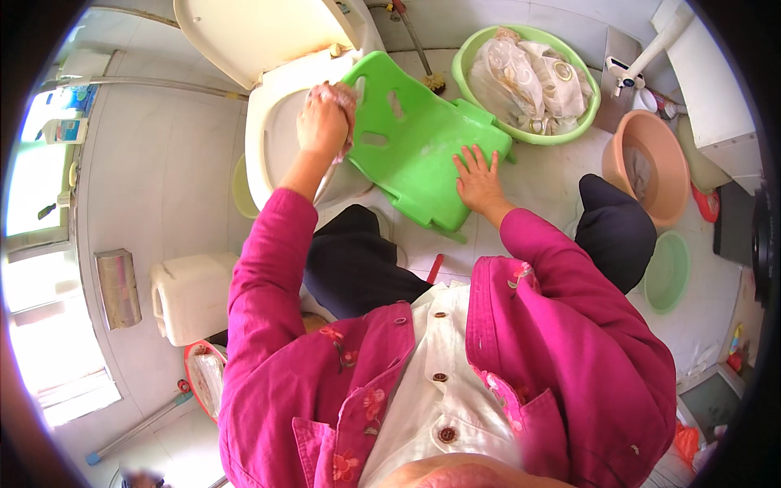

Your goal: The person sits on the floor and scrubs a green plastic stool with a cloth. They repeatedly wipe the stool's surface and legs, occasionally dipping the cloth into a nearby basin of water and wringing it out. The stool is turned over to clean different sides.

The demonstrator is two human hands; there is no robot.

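Both hands work at a bright green plastic seat (415, 146), smooth and moulded, with slots cut through its back, propped tilted against the front rim of a white toilet bowl (264, 130). Left hand (324, 122) is fisted around a pale, wadded cloth (342, 96), pressed to the seat's upper left edge, arm extended in a magenta sleeve. Right hand (478, 180) lies flat, fingers spread, palm down on the seat's lower right part, holding nothing. Right of the seat: a green basin (590, 106) heaped with crumpled cream fabric, then a pink basin (671, 175) with grey cloth inside. Left of the toilet, a white plastic jerrycan (191, 297) stands on the tiled floor. Dark-trousered knees flank the seat's lower end.
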